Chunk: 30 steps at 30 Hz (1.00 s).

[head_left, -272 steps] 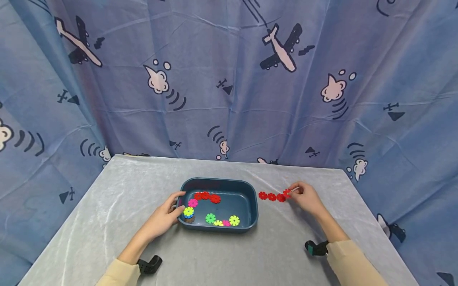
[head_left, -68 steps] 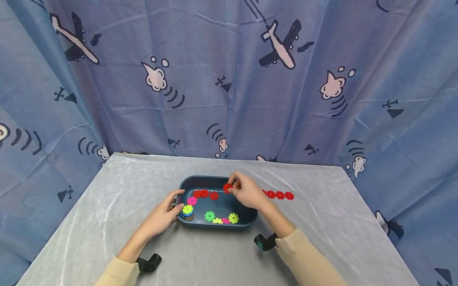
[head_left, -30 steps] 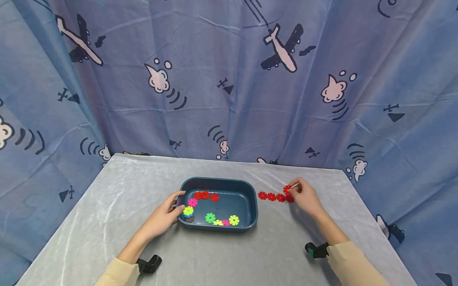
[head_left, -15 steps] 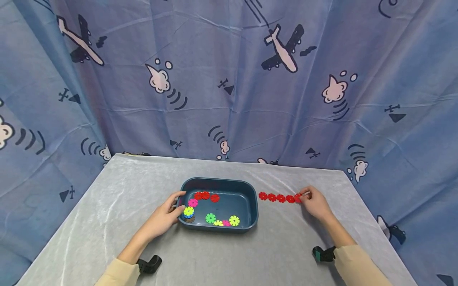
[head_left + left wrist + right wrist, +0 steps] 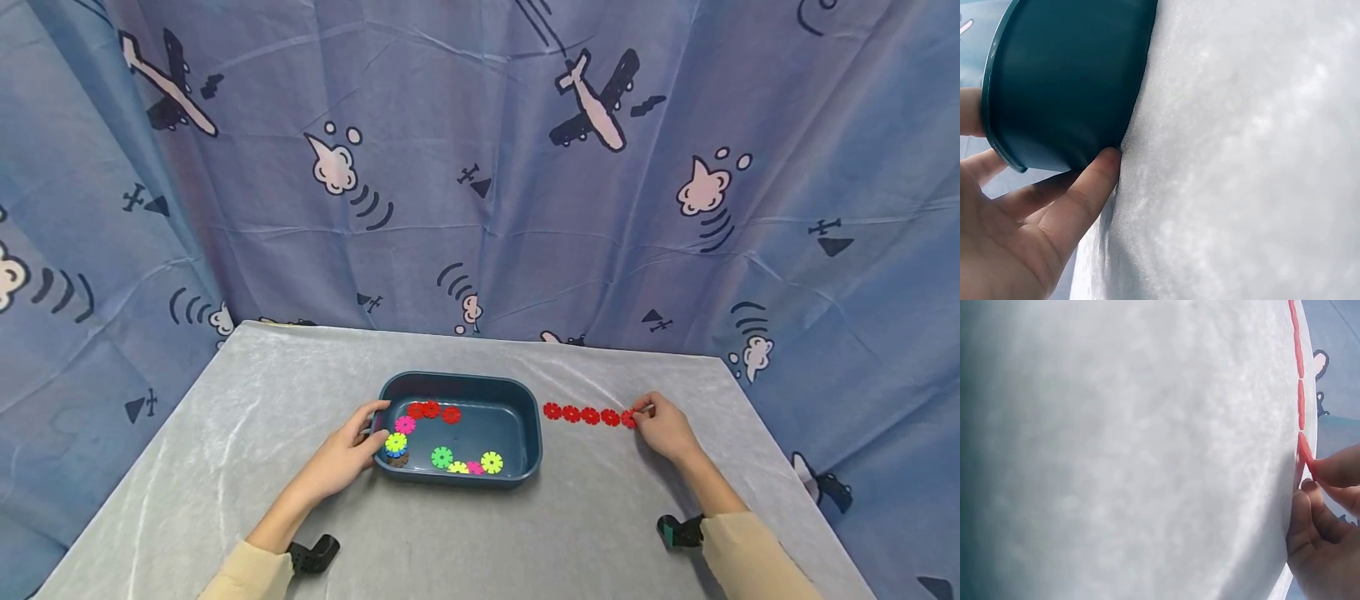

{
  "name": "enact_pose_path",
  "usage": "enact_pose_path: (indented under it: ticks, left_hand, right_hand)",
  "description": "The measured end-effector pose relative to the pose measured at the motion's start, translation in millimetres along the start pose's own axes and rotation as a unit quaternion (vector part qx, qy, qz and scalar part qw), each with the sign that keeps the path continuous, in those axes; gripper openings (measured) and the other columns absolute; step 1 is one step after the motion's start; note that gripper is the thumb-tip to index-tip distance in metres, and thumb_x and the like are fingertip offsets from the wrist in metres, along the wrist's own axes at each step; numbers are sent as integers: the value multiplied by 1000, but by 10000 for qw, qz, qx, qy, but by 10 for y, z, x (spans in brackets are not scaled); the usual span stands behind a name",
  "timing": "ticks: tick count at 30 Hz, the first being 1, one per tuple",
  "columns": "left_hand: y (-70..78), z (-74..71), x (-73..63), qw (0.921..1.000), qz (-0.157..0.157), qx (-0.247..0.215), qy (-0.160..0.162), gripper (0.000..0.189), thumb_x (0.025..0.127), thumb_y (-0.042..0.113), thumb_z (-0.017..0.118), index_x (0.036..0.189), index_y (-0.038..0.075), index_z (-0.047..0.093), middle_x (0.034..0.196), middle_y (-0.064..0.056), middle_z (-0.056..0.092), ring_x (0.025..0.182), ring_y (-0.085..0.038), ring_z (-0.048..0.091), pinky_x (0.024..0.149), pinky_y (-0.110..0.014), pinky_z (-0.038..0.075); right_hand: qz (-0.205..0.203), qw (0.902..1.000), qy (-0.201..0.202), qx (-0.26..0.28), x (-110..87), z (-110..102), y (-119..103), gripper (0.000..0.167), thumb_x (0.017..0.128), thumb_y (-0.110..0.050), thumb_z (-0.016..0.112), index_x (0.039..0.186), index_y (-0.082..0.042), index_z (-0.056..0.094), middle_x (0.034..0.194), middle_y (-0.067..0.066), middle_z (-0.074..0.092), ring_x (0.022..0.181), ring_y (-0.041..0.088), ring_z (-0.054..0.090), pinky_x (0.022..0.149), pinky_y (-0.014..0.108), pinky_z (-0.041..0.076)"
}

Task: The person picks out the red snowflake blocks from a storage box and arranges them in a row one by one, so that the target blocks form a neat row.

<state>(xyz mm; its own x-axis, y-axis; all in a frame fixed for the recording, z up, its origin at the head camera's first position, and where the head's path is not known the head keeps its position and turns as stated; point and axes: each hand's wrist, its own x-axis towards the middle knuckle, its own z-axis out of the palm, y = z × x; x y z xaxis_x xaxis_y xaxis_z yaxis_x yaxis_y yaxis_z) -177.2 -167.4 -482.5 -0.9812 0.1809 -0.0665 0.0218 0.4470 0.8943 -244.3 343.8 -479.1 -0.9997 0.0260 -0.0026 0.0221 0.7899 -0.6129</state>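
Observation:
My left hand [image 5: 343, 454] holds the left end of a dark teal plastic box [image 5: 536, 433], thumb over the rim. In the left wrist view its fingers [image 5: 1085, 197] lie against the outer wall of the box. At the right end of a row of red snowflake discs [image 5: 591, 416] on the cloth, my right hand [image 5: 666, 427] pinches the last red snowflake disc [image 5: 628, 418]. The right wrist view shows that disc [image 5: 1305, 450] tilted, with one edge up between thumb and finger. The hand covers part of it.
Inside the box lie red discs [image 5: 452, 415], a pink disc [image 5: 405, 425], a green disc [image 5: 442, 457], yellow discs [image 5: 492, 462], and blue and brown ones partly covered. Pale cloth [image 5: 480, 542] covers the table. A blue patterned curtain [image 5: 420, 275] hangs behind.
My right hand carried a red disc from over the box to the row's right end and lowered it there. The row is one disc longer. My left hand stays on the box.

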Motion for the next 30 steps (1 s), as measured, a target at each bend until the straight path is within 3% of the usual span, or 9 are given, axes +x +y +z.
enact_pose_path:
  ticks: [12, 22, 30]
  left_hand:
    - [-10, -4, 9, 10000, -5, -9, -23, 50, 106, 30, 56, 154, 23, 42, 154, -31, 38, 137, -45, 46, 89, -44, 57]
    - [-17, -8, 2, 10000, -6, 15, -29, 50, 106, 30, 56, 154, 22, 42, 154, -30, 39, 137, -44, 47, 89, -44, 57]
    - [-21, -4, 7, 10000, 13, 41, -18, 50, 106, 30, 56, 153, 22, 42, 152, -29, 41, 135, -42, 49, 89, -44, 57]
  right_hand:
    - [-97, 9994, 254, -224, -38, -64, -107, 17, 98, -9, 53, 106, 3, 61, 83, 12, 60, 70, 23, 53, 59, 34, 43]
    - [-681, 9965, 486, -38, -83, -85, -572, 12, 99, -9, 57, 104, 0, 65, 80, 8, 57, 70, 20, 51, 63, 34, 42]
    - [-900, 9948, 374, 301, -143, -7, -931, 12, 100, -9, 60, 107, 0, 64, 84, 8, 57, 77, 23, 51, 67, 36, 43]
